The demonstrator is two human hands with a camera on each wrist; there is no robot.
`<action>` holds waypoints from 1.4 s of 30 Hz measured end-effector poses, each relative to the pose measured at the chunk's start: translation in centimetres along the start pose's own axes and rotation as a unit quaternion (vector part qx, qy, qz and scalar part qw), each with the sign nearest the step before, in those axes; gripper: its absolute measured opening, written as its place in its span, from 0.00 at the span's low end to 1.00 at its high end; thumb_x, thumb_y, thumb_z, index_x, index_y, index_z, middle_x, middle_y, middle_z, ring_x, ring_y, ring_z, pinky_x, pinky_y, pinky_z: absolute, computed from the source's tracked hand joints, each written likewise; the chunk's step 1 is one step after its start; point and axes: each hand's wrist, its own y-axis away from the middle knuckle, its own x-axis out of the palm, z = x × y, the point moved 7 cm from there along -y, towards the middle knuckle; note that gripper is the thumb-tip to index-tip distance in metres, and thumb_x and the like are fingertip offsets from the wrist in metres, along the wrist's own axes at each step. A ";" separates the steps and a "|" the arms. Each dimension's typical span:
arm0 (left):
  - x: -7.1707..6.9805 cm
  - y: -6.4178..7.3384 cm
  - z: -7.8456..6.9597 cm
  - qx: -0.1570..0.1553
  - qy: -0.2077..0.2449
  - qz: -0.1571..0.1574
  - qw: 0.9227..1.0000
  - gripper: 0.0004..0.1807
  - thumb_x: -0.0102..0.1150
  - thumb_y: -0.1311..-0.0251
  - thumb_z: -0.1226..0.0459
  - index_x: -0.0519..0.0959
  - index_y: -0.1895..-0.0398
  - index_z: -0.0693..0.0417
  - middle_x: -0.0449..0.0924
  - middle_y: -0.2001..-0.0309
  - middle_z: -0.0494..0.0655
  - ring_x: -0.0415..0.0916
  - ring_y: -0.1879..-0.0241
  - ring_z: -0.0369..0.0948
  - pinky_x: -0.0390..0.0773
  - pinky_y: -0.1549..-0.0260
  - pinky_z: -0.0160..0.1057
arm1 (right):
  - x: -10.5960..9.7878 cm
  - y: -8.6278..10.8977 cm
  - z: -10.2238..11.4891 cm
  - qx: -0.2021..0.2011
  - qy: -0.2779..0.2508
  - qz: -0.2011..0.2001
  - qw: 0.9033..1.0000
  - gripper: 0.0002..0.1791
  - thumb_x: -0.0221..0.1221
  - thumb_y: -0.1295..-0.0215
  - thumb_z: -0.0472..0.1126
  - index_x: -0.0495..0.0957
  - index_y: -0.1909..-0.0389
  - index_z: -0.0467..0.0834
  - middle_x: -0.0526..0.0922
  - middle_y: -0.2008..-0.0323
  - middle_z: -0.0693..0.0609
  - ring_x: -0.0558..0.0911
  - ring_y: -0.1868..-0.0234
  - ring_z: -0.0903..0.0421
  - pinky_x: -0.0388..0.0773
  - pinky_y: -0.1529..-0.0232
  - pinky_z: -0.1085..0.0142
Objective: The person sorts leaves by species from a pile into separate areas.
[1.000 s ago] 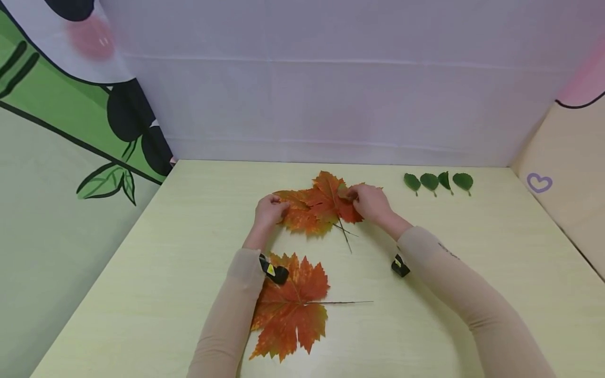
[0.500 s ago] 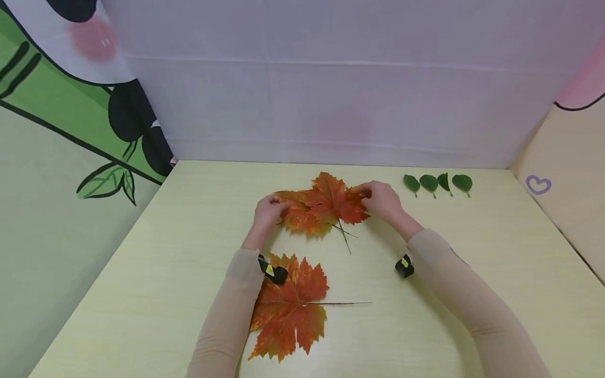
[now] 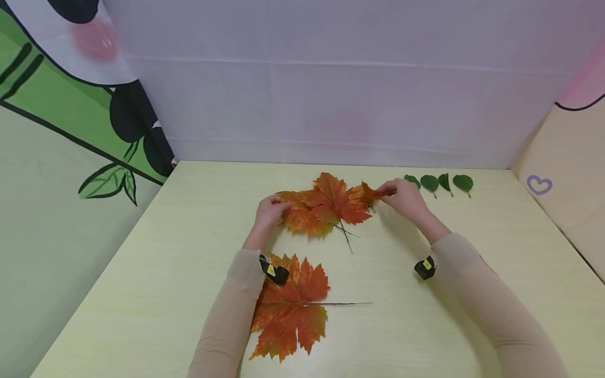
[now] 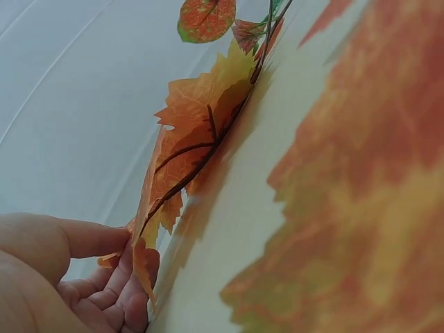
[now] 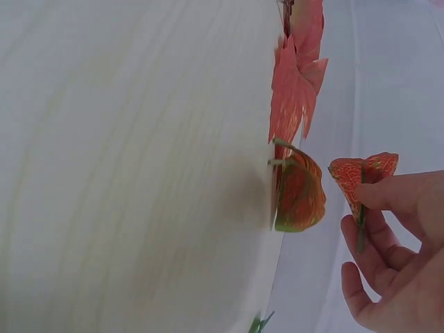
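Note:
Two large orange maple leaves (image 3: 307,223) overlap near the back of the table, their thin stems crossing. My left hand (image 3: 270,213) pinches the left edge of one maple leaf (image 4: 187,104) between thumb and fingers, as the left wrist view shows. To the right of that pair, my right hand (image 3: 407,199) pinches a small red-orange leaf (image 5: 349,177) by its green stem, thumb on top. Close beside it, another small orange leaf (image 5: 300,198) with a green edge stands near the tabletop, against the maple leaves. Part of the overlap is hidden.
Several small green leaves (image 3: 462,182) lie in a row at the back right of the table (image 3: 156,273). Another large orange maple leaf (image 3: 302,315) lies in front, partly under my left sleeve. A pale curtain (image 3: 331,105) rises behind the back edge.
My right hand has moved to the right from the maple leaves, drawing the small red-orange leaf along. The left hand stays at the leaf edge.

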 end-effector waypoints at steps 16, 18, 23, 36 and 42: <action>-0.1 0.0 -0.2 0.005 0.000 -0.001 1.000 0.15 0.54 0.40 0.65 0.69 0.52 0.62 0.69 0.59 0.50 0.66 0.64 0.41 0.67 0.66 0.36 | -4.6 3.0 -6.7 0.088 0.003 -0.012 0.996 0.17 0.55 0.39 0.40 0.74 0.54 0.32 0.78 0.59 0.35 0.76 0.60 0.43 0.72 0.60 0.53; -0.1 0.1 -0.1 0.003 -0.001 0.002 1.000 0.16 0.53 0.39 0.64 0.68 0.50 0.62 0.69 0.57 0.51 0.66 0.62 0.41 0.68 0.64 0.36 | -4.9 3.3 -7.5 0.094 0.010 -0.011 0.995 0.18 0.55 0.39 0.40 0.73 0.55 0.31 0.78 0.59 0.34 0.75 0.59 0.42 0.71 0.59 0.52; -0.1 0.3 -0.2 0.002 -0.001 0.005 1.000 0.19 0.54 0.39 0.64 0.68 0.47 0.62 0.69 0.53 0.52 0.66 0.59 0.42 0.68 0.62 0.37 | -5.8 4.1 -9.4 0.113 0.022 -0.002 0.993 0.20 0.56 0.39 0.42 0.71 0.54 0.29 0.77 0.59 0.32 0.74 0.58 0.40 0.68 0.56 0.49; -0.1 0.2 -0.3 0.003 -0.003 -0.001 1.000 0.16 0.54 0.40 0.64 0.69 0.50 0.62 0.69 0.58 0.50 0.65 0.64 0.41 0.67 0.65 0.36 | -8.7 6.1 -14.5 0.176 0.041 0.019 0.983 0.25 0.53 0.39 0.41 0.64 0.50 0.24 0.72 0.55 0.27 0.71 0.57 0.34 0.68 0.59 0.49; -0.1 0.3 -0.3 0.001 -0.006 -0.005 1.000 0.17 0.54 0.40 0.65 0.68 0.50 0.62 0.69 0.57 0.52 0.65 0.63 0.41 0.68 0.65 0.36 | -9.7 7.1 -16.3 0.193 0.044 0.021 0.980 0.26 0.52 0.40 0.40 0.63 0.49 0.23 0.71 0.53 0.26 0.70 0.56 0.33 0.67 0.59 0.49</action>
